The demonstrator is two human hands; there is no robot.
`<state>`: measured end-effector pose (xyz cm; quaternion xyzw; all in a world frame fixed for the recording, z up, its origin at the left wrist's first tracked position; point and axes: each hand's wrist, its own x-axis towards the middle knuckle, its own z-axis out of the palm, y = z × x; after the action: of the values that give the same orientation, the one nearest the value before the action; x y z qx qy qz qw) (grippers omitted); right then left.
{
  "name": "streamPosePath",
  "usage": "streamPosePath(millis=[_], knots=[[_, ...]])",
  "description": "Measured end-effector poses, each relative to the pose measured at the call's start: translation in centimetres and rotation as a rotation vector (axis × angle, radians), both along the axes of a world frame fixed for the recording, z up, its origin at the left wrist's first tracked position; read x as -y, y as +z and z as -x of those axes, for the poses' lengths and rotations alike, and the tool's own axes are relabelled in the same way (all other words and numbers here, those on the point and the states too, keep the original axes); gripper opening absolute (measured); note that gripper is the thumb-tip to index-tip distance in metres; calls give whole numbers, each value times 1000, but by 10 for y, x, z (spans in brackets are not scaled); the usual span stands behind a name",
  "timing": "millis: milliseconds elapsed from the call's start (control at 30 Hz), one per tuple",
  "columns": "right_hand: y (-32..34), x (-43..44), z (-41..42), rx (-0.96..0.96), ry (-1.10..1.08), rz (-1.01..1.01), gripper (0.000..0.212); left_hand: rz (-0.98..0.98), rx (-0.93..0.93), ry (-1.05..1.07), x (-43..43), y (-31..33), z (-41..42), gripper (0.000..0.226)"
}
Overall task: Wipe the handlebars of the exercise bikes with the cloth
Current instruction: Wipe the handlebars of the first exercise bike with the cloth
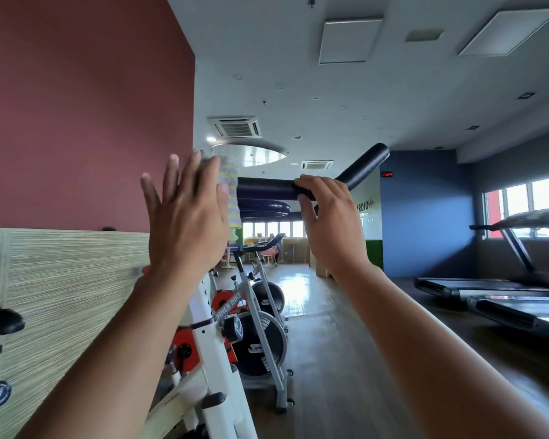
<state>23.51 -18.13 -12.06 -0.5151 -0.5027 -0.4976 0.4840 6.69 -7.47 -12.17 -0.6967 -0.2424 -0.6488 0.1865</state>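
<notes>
A black padded handlebar (267, 189) of a white exercise bike (216, 359) runs across the middle of the view, its right horn rising up and to the right. My right hand (327, 223) grips the bar near its bend, fingers curled over the top. My left hand (187, 217) is raised at the bar's left end with fingers straight and spread. A striped grey, purple and yellow cloth (230, 191) hangs between that palm and the bar, pressed against the bar's left part. Much of the cloth is hidden behind my left hand.
A dark red wall with a wood-grain panel (64, 296) stands close on the left. Two more spin bikes (260, 312) line up ahead. Treadmills (504, 296) stand at the right. Wooden floor (330, 359) runs between them. A black seat (0, 321) shows at the left edge.
</notes>
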Motion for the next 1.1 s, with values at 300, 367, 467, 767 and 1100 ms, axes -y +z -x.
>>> streamPosePath(millis=[300, 367, 467, 767, 1100], knots=[[13, -13, 25, 77, -58, 31, 19, -185, -166, -71, -1, 14, -19, 35], [17, -23, 38, 142, -52, 54, 20, -185, -126, -95, -10, 9, -12, 38], [12, -41, 51, 171, -67, 17, 23, -65, 39, -248, -26, 0, -2, 39], [1, -68, 51, 176, -127, -131, 32, 395, 514, -926, -75, 6, -8, 32], [1, -71, 55, 170, -159, -153, 30, 580, 641, -1283, -85, 5, -6, 21]])
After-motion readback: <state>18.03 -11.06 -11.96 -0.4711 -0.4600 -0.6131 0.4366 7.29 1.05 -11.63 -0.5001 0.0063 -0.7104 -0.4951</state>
